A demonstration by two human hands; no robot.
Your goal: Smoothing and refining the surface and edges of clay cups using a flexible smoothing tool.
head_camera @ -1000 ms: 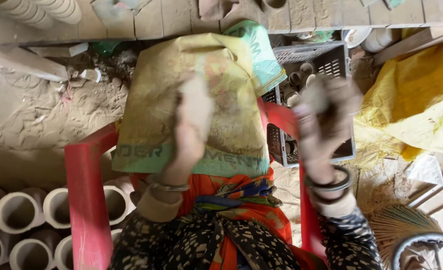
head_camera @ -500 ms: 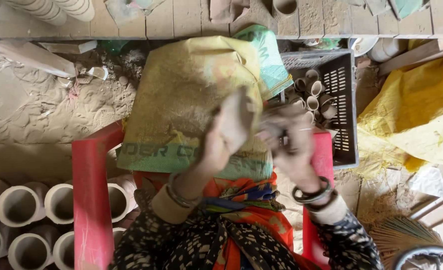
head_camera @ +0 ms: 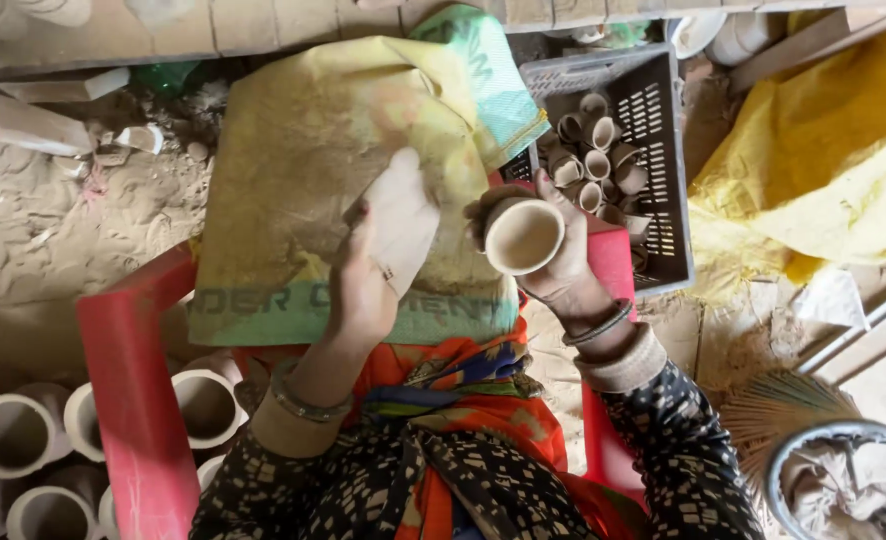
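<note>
We sit looking down at our lap, draped with a dusty yellow woven sack (head_camera: 293, 170); our right hand (head_camera: 553, 250) has its fingers (head_camera: 508, 195) clasped around a small pale unfired clay cup (head_camera: 523, 236), mouth up, over the sack's right edge; our left hand (head_camera: 368, 285) grips a pale rubbing pad (head_camera: 400, 225) beside it; best to wipe lightly, supporting the thin rim; a grey plastic crate (head_camera: 658, 130) of similar cups sits right.

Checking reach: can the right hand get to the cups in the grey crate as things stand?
Probably yes, but not to pick one up: the right hand already holds a clay cup. The grey crate sits open-topped just beyond it, nothing between.
</note>
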